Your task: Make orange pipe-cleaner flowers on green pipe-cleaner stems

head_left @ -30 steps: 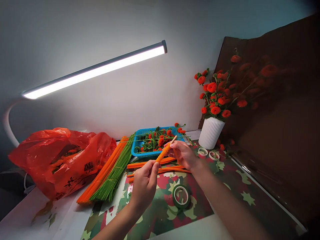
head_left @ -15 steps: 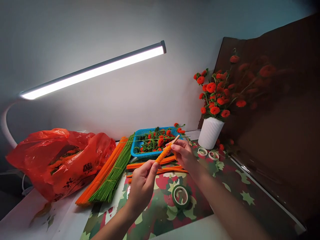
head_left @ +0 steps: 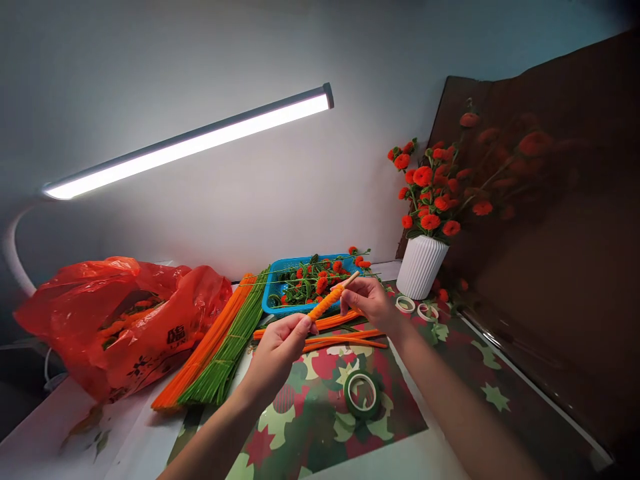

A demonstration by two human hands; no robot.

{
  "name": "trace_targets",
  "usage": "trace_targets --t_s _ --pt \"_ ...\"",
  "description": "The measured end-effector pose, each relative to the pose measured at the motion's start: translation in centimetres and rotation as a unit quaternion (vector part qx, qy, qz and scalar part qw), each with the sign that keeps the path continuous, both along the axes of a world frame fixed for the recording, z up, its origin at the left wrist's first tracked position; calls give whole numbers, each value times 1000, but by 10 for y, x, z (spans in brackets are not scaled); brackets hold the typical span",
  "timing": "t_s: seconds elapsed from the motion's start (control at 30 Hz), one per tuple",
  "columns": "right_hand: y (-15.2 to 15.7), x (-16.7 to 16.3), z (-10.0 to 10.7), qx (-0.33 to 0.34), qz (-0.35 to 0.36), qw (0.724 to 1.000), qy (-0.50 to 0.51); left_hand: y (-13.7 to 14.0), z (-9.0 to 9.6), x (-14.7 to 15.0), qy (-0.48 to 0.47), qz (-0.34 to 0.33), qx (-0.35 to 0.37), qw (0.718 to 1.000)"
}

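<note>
A thin wooden stick (head_left: 353, 277) slants up to the right between my hands, with an orange pipe cleaner (head_left: 327, 302) coiled tightly around most of it. My left hand (head_left: 283, 339) is closed on the lower end of the coil, thumb on top. Near the upper end of the coil, my right hand (head_left: 369, 299) is closed, its thumb and fingers pinched together at the pipe cleaner. The stick's bare tip pokes out beyond the coil. Loose orange pipe cleaners (head_left: 345, 341) lie on the patterned mat beneath my hands.
Behind stands a blue basket (head_left: 270, 283) of red-orange flowers. Left are bundled orange (head_left: 200, 353) and green pipe cleaners (head_left: 230, 353) and a red plastic bag (head_left: 200, 300). Green tape (head_left: 350, 400) lies in front; a white vase (head_left: 423, 267) and small tape rolls (head_left: 405, 305) are right. A lamp (head_left: 200, 143) hangs above.
My left hand has shifted slightly left and down along with the lower end of the coil. My right hand has turned a little and moved slightly right.
</note>
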State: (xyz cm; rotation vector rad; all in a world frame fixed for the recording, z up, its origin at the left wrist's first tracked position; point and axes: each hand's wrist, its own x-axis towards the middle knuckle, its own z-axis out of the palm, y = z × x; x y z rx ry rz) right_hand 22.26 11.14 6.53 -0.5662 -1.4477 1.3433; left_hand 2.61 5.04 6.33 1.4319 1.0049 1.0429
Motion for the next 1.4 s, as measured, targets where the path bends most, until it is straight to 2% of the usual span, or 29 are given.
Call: trace_targets --t_s 0.13,0.27,0.37,0.43,0.53,0.63,0.73,0.83,0.93,1.03,1.1,1.17,1.23,1.3,1.4 --pt "-1 13 7 6 30 998 -49 11 -2 -12 -33 -79 -27 996" --pt "-10 26 22 -4 64 991 -121 21 2 -28 43 -155 -14 987" --pt "-18 32 33 -3 89 964 -251 24 7 -38 120 -191 9 974" --pt "-20 35 36 1 131 941 -312 23 11 -42 166 -213 18 963" --pt "-16 34 31 26 176 889 -421 20 16 -44 251 -244 33 936" --pt "-15 26 24 73 113 832 -537 17 17 -41 344 -218 47 912" --pt "-19 13 21 106 -14 815 -570 14 15 -35 409 -137 80 898" --pt "-25 0 22 148 -142 792 -576 12 13 -28 425 -70 111 896" --pt "-27 -9 22 183 -238 771 -562 11 12 -21 393 -10 107 913" --pt "-27 -17 16 214 -315 757 -531 10 10 -13 312 57 102 943" --pt "-26 -22 9 265 -376 753 -471 9 8 -9 233 84 90 965" --pt "-26 -24 5 331 -421 755 -379 8 6 -7 138 83 46 986" --pt "-26 -23 6 375 -427 769 -293 7 6 -6 31 53 -25 998" --pt "-27 -20 9 392 -405 793 -232 7 5 -6 -63 11 -91 994" --pt "-24 -13 15 340 -348 855 -179 8 4 -6 -138 -42 -127 981"
